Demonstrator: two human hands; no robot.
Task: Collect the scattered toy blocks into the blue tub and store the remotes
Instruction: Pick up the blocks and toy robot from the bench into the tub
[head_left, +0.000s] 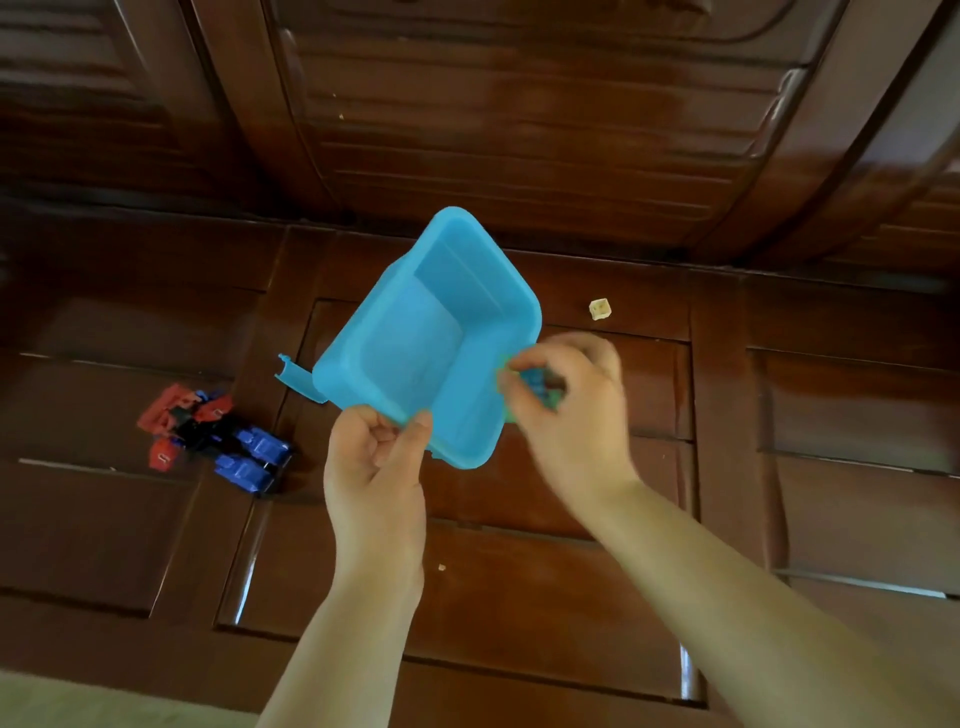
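The blue tub (470, 249) is lifted above the dark wooden panelled surface and tilted, and its inside looks bare. My left hand (376, 467) grips its near rim between thumb and fingers. At the tub's right rim, my right hand (569, 400) is closed around small toy blocks (535, 387), blue and green ones showing between the fingers. A single cream-coloured block (600, 309) lies on the wood to the right of the tub. No remotes are in view.
A red, blue and black toy robot (213, 436) lies on the wood at the left. A small blue plastic piece (298, 382) sticks out beside the tub's left corner. A tiny pale crumb (442, 567) lies near my left wrist. Carved wooden panels rise behind.
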